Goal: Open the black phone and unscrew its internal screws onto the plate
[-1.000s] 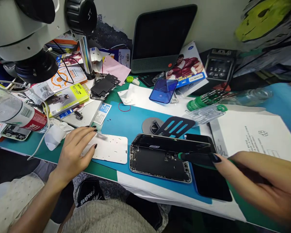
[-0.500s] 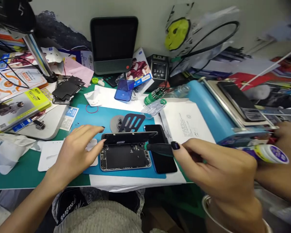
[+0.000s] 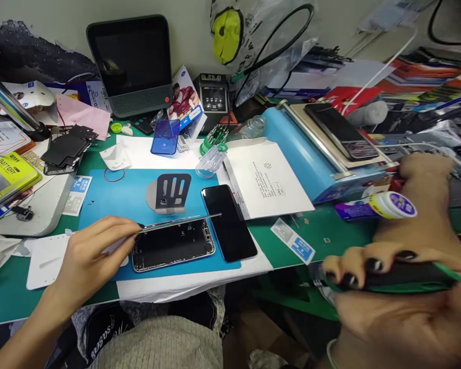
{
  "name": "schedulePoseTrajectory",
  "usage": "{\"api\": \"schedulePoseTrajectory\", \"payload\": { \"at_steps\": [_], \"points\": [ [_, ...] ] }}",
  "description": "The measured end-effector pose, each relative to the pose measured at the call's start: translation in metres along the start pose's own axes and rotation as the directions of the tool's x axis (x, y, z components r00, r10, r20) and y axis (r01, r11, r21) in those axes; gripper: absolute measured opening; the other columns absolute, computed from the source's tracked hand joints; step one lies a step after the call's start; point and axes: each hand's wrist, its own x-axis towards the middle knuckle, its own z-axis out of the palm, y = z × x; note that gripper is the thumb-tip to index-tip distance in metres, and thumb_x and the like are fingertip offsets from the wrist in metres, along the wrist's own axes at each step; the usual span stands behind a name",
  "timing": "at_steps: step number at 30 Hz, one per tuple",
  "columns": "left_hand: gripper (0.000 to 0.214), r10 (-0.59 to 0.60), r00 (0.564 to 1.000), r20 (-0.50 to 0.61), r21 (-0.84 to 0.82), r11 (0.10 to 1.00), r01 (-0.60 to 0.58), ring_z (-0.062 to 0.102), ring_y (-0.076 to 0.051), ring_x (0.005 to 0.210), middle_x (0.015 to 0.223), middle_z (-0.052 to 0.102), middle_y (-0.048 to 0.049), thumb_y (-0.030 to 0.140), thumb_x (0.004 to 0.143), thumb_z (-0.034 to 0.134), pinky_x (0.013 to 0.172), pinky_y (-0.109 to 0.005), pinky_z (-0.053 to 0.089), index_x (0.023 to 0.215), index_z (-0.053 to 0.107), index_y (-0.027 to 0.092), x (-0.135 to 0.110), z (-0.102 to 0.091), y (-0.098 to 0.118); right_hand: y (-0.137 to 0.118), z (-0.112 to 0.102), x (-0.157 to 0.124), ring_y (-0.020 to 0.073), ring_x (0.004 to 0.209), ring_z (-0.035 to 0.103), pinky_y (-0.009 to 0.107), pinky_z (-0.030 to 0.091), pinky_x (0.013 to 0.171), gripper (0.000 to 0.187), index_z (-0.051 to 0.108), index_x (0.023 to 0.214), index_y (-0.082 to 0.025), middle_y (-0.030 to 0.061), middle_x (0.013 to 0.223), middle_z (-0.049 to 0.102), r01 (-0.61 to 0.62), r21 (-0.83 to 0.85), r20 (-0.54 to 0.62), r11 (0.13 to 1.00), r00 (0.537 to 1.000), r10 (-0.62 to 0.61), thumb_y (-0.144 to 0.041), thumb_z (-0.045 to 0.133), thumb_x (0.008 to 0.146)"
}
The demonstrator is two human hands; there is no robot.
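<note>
Opened phone [image 3: 172,248] on mat [image 3: 111,197], stand [image 3: 171,192] behind, dark screen [image 3: 228,223] right.

You get bright, even overhead light, shadows soft and short. Mild glare sits on the black phone screen [image 3: 229,223] and the plastic bag [image 3: 269,36]. Centre of the bench is sharp. Your right hand [image 3: 403,302], close to the lens, is blurred and stretched; the right edge smears, and straight lines bow near the borders.
</note>
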Motion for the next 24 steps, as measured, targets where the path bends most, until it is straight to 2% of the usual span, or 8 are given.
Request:
{"api": "schedulePoseTrajectory", "payload": {
  "at_steps": [2,3,5,7,9,12,19,24],
  "points": [
    [0.020,0.049,0.999,0.018,-0.005,0.999,-0.049,0.065,-0.012,0.091,0.097,0.067,-0.0030,0.005,0.088,0.061,0.079,-0.022,0.053,0.104,0.064,0.017,-0.005,-0.001,0.001,-0.006,0.010,-0.002,0.0099,0.041,0.039,0.025,0.035,0.040,0.025,0.062,0.108,-0.039,-0.0034,0.059,0.039,0.070,0.199,0.089,0.977,0.992,-0.089,-0.040,0.038,0.099],
    [0.020,0.069,0.997,0.030,-0.006,0.998,-0.069,0.064,-0.013,0.092,0.097,0.067,-0.0034,0.004,0.088,0.061,0.080,-0.023,0.053,0.104,0.064,0.016,-0.007,-0.001,0.001,-0.008,0.019,-0.004,0.0096,0.042,0.044,0.025,0.037,0.043,0.017,0.064,0.105,-0.034,-0.0038,0.058,0.047,0.134,0.172,0.192,0.976,0.967,-0.167,-0.038,0.050,0.096],
    [0.021,0.094,0.995,0.039,-0.014,0.995,-0.094,0.064,-0.014,0.092,0.096,0.067,-0.0039,0.003,0.088,0.059,0.082,-0.026,0.053,0.104,0.064,0.016,-0.011,0.000,0.002,-0.011,0.039,-0.010,0.0112,0.048,0.056,0.025,0.038,0.049,0.025,0.065,0.113,-0.024,-0.0021,0.059,0.061,0.330,-0.081,0.449,0.941,0.854,-0.261,-0.038,0.058,0.094],
    [0.021,0.100,0.995,0.018,-0.020,0.995,-0.100,0.064,-0.015,0.092,0.095,0.067,-0.0044,0.002,0.088,0.059,0.084,-0.028,0.053,0.104,0.064,0.016,-0.012,0.002,0.001,-0.013,0.060,-0.015,0.0135,0.047,0.059,0.027,0.032,0.048,0.042,0.063,0.123,-0.015,-0.0003,0.058,0.065,0.486,-0.297,0.608,0.822,0.760,-0.231,-0.045,0.055,0.094],
    [0.021,0.085,0.996,-0.027,-0.028,0.996,-0.085,0.064,-0.014,0.091,0.096,0.067,-0.0051,0.003,0.087,0.060,0.083,-0.027,0.052,0.105,0.063,0.015,-0.012,0.005,0.000,-0.016,0.075,-0.016,0.0154,0.043,0.057,0.029,0.025,0.047,0.056,0.062,0.125,-0.011,-0.0008,0.052,0.062,0.544,-0.431,0.648,0.720,0.742,-0.173,-0.055,0.054,0.092],
    [0.020,0.052,0.996,-0.076,-0.043,0.998,-0.055,0.064,-0.013,0.088,0.096,0.067,-0.0055,0.004,0.087,0.061,0.079,-0.026,0.052,0.104,0.063,0.014,-0.010,0.008,-0.001,-0.021,0.087,-0.011,0.0186,0.046,0.061,0.029,0.020,0.048,0.068,0.063,0.125,-0.012,0.0002,0.053,0.063,0.540,-0.530,0.664,0.654,0.744,-0.075,-0.066,0.060,0.084],
    [0.020,0.005,0.996,-0.084,-0.103,0.995,-0.013,0.064,-0.014,0.087,0.096,0.068,-0.0050,0.004,0.087,0.062,0.076,-0.027,0.052,0.104,0.063,0.016,-0.012,0.011,-0.003,-0.030,0.093,-0.001,0.0237,0.055,0.067,0.031,0.015,0.048,0.081,0.056,0.135,-0.015,0.0043,0.060,0.069,0.549,-0.593,0.740,0.589,0.660,0.131,-0.074,0.057,0.080],
    [0.020,-0.010,0.994,-0.107,-0.135,0.991,-0.005,0.064,-0.014,0.088,0.095,0.068,-0.0046,0.004,0.086,0.063,0.078,-0.027,0.053,0.103,0.063,0.015,-0.013,0.012,-0.003,-0.030,0.095,0.003,0.0249,0.057,0.068,0.029,0.022,0.049,0.075,0.061,0.131,-0.019,0.0036,0.058,0.068,0.519,-0.599,0.737,0.609,0.656,0.166,-0.074,0.057,0.079]
  ]
}}
